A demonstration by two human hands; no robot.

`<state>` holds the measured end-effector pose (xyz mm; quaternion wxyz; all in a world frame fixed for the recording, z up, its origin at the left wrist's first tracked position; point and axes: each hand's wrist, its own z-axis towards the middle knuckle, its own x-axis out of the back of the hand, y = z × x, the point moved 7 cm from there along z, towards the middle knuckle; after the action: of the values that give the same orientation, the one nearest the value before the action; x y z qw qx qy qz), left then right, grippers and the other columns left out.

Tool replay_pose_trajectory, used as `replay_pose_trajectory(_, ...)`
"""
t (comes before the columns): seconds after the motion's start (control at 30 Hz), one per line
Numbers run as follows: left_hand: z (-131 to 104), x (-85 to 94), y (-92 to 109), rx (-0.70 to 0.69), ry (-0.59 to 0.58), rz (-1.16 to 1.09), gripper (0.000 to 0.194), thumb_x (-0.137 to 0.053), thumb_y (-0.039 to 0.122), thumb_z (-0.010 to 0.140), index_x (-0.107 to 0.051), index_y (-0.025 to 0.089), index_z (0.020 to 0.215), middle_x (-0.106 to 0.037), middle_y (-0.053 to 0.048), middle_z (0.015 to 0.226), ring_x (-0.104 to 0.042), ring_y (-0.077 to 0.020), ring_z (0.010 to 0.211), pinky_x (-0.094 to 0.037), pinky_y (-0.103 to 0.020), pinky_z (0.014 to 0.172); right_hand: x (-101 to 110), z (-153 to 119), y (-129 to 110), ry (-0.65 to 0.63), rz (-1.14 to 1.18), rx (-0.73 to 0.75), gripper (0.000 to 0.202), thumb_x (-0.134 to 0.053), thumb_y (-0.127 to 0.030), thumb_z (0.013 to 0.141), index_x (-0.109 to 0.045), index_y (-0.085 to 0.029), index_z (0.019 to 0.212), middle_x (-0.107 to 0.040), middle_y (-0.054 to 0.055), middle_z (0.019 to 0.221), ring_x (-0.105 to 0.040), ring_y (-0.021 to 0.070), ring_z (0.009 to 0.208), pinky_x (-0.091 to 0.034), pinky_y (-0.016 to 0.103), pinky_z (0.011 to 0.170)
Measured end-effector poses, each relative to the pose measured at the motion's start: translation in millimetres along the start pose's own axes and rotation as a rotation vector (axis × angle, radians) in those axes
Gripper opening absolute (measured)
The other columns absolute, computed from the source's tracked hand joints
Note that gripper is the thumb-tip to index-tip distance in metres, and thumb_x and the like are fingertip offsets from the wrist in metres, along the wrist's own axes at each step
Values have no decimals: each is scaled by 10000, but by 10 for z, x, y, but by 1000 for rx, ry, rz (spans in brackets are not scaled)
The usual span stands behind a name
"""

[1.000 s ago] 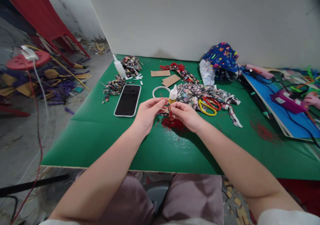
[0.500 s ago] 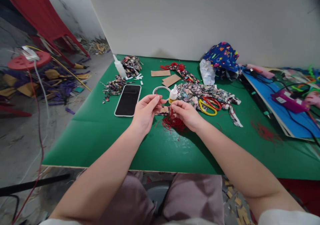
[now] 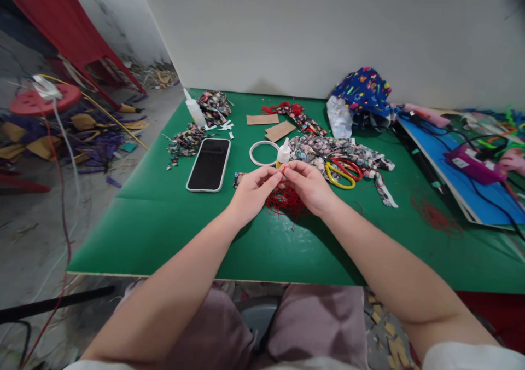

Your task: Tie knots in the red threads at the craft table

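Note:
My left hand (image 3: pixel 257 194) and my right hand (image 3: pixel 310 188) meet fingertip to fingertip over the green table (image 3: pixel 164 238). Both are closed in a pinch, and a small bit of red string (image 3: pixel 284 168) shows between them. Right below lies a tangled heap of red strings (image 3: pixel 285 201), partly covered by the fingers. A small white glue bottle (image 3: pixel 284 152) stands just beyond the fingertips, beside a white ring-shaped roll (image 3: pixel 263 154). Part of a flower-patterned fabric piece (image 3: pixel 239 179) peeks out behind my left hand.
Left of my hands lies a phone (image 3: pixel 208 165). Scissors (image 3: pixel 340 173) with yellow and red handles rest on patterned fabric bundles (image 3: pixel 361 154) at right. Brown card pieces (image 3: pixel 262 119) and a tall glue bottle (image 3: pixel 194 109) sit farther back. A purple device (image 3: pixel 476 165) with cables lies far right.
My left hand has moved right and slightly down, so the fingertips of both hands, apart before, now touch. The ring-shaped roll is less covered.

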<state>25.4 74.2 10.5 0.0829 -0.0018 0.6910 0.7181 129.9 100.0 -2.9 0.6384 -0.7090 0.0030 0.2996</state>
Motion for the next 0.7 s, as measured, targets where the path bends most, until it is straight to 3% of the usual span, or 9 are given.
replay_pose_trajectory(0.37, 2, 10, -22, 62, 6, -17, 177, -644, 332, 729, -621, 158, 750, -615, 18, 683, -572, -92, 643, -444, -228, 651, 3, -7, -33, 31, -85, 51, 129, -720, -302, 676, -647, -207, 724, -625, -33, 679, -557, 82, 626, -467, 234, 650)
replay_pose_trajectory(0.7, 18, 47, -52, 64, 41, 121, 210, -628, 357, 742, -618, 147, 745, -585, 22, 680, -497, -78, 613, -386, -220, 602, 26, -6, -25, 67, -182, 59, 194, -694, -361, 693, -611, -199, 760, -591, -32, 754, -528, 87, 697, -436, 238, 725)
